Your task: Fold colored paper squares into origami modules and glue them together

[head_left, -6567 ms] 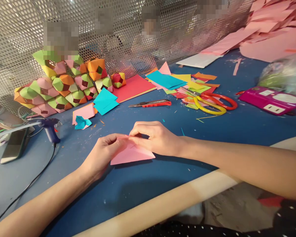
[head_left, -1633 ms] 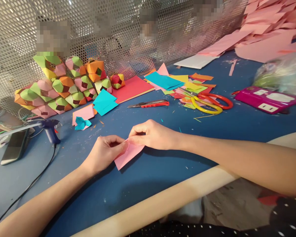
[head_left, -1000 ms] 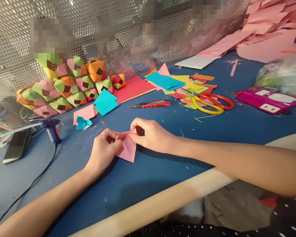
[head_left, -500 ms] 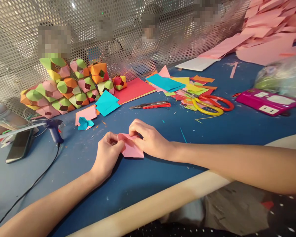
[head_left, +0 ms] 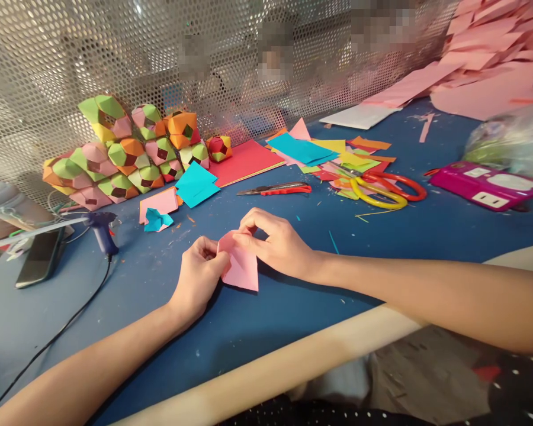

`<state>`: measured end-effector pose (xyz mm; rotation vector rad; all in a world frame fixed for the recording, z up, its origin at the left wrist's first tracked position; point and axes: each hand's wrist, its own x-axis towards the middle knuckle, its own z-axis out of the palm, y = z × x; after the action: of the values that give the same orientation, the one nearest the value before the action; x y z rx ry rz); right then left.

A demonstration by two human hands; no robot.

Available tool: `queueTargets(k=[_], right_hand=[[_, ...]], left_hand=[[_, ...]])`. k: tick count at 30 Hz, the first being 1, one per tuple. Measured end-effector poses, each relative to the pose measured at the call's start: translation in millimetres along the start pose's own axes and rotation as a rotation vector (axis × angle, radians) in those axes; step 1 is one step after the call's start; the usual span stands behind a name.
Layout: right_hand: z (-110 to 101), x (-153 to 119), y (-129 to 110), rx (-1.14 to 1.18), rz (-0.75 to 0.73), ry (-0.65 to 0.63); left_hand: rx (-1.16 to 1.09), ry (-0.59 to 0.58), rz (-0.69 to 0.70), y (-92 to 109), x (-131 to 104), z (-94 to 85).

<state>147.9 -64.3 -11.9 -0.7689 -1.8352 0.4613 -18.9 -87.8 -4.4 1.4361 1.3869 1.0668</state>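
Between my two hands is a small piece of pink paper (head_left: pixel 242 269), lifted a little off the blue table and tilted. My left hand (head_left: pixel 199 269) pinches its left edge between thumb and fingers. At the upper right corner, my right hand (head_left: pixel 275 242) grips the sheet with thumb and fingertips. Parts of the paper's edges are hidden by the fingers. Beyond my hands lie a small folded blue paper piece (head_left: pixel 158 219), a few pink sheets (head_left: pixel 160 203) and blue squares (head_left: pixel 198 184).
A red utility knife (head_left: pixel 288 189) and yellow-and-orange scissors (head_left: pixel 379 201) lie beyond my right hand. Folded paper balls (head_left: pixel 127 152) are stacked against the perforated metal screen (head_left: pixel 231 53). A glue gun (head_left: pixel 102 232) with its cord and a phone (head_left: pixel 39 257) are at left.
The pink paper has been tilted up, so more of its face shows. My right hand has shifted slightly up along its top edge. The whole view has moved a little.
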Motion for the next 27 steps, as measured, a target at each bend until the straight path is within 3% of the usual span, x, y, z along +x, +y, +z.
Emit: queueTargets(k=[5,9,23,27], right_hand=[[-2,2,-3,0.049,0.093,-0.008],[2,0,-5,0.059,0.216,-0.084],[4,-3,1,-0.012,-0.050,-0.066],[7,-3,1,-0.058,0.039,-0.057]], left_hand=[[-0.015,0.036,0.002,-3,3,-0.9],[-0.041,0.081,0.010,-5,5,-1.0],[-0.048,0.046,0.019,-7,6,-0.9],[-0.030,0.048,0.024,-5,4,-0.2]])
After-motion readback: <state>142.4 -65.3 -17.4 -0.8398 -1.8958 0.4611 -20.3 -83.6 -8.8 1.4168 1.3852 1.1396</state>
